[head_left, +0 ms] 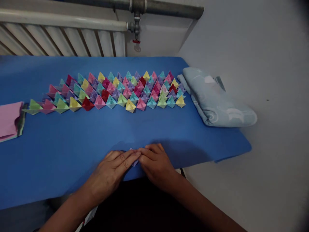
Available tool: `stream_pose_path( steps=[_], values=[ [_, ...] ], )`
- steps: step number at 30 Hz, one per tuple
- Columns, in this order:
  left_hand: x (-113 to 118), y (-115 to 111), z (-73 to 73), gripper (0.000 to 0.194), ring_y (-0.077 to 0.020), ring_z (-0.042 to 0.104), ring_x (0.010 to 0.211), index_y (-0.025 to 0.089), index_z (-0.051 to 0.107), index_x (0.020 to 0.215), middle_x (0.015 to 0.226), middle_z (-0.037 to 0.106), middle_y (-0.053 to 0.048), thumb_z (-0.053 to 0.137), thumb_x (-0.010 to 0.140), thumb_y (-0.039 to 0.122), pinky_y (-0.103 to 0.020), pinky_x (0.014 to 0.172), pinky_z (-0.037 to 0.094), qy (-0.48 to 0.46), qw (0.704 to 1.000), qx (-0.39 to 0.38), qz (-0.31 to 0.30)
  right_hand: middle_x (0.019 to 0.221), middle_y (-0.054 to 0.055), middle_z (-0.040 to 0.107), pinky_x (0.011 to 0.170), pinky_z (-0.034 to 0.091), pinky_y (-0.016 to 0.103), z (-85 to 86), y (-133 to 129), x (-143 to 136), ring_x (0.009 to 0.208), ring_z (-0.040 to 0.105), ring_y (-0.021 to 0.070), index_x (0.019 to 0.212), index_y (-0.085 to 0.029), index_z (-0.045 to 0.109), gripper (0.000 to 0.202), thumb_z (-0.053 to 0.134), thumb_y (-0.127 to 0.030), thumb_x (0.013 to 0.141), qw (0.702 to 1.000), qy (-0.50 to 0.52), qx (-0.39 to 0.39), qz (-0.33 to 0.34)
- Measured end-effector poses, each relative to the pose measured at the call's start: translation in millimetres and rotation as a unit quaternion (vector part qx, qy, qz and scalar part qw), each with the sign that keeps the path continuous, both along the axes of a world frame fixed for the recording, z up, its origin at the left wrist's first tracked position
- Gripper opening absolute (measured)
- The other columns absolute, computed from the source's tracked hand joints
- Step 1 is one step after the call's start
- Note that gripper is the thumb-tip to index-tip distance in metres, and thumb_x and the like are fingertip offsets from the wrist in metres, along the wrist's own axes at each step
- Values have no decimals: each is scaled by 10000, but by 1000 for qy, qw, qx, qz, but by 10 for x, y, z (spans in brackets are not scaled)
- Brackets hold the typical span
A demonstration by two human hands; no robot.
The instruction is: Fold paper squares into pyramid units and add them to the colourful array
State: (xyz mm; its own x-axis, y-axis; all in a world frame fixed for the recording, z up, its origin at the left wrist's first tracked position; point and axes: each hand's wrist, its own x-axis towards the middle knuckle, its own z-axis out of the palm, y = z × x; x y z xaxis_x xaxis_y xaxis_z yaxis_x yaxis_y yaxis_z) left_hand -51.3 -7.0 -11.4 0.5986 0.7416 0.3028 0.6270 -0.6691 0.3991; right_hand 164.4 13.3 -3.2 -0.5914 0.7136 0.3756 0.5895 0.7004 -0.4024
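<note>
"Purple paper, one small piece: found where?"

"Found at the near edge of the blue table, mostly covered by the left hand and the right hand."

"Recorded any grip?"

"On the left, saw fingers laid long and close together across the paper. On the right, saw fingers bent, meeting the left fingertips there. Could not tell whether pinched or only pressed; could not make out the folded shape beneath."

"Listed what beyond the hands?"

"Logged paper boats in close rows, peaks upward: pink, teal, yellow, green, purple, red. At the left end, entered a paper stack, pink on top, just beside a green boat. At the right end, entered a folded cloth, pale blue, patterned in white."

"And behind?"

"Noted a white radiator, a grey pipe and a valve with red handle."
</note>
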Motion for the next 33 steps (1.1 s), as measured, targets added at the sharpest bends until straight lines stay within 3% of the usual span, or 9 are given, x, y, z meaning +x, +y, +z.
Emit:
stream_pose_path(
  steps=[5, 15, 33],
  values=[
    [11, 9, 7, 580, -179, 614, 1019, 250, 230, 1496, 1249, 640, -68, 391, 958, 104, -365, 858, 544, -39, 999, -19, 9, 1081, 47, 702, 828, 400, 385, 42, 8, 0, 939, 536, 223, 1082, -202, 620, 183, 501, -197, 944, 999, 11, -48, -5],
    [86, 22, 60, 423, -154, 635, 910, 255, 397, 1399, 1036, 687, -37, 426, 978, 223, -286, 783, 555, -51, 995, -44, 79, 1106, 109, 644, 873, 458, 395, 26, 24, -16, 1009, 585, 228, 882, -178, 653, 150, 518, -213, 936, 992, 67, -83, -65],
    [249, 71, -2, 324, -192, 667, 867, 178, 507, 1270, 1010, 717, -70, 429, 972, 279, -340, 763, 558, -28, 983, -20, 181, 1084, 103, 653, 861, 461, 414, 52, 48, -116, 971, 585, 241, 761, -186, 585, 129, 555, -180, 886, 986, 65, -96, -116]
  ],
)
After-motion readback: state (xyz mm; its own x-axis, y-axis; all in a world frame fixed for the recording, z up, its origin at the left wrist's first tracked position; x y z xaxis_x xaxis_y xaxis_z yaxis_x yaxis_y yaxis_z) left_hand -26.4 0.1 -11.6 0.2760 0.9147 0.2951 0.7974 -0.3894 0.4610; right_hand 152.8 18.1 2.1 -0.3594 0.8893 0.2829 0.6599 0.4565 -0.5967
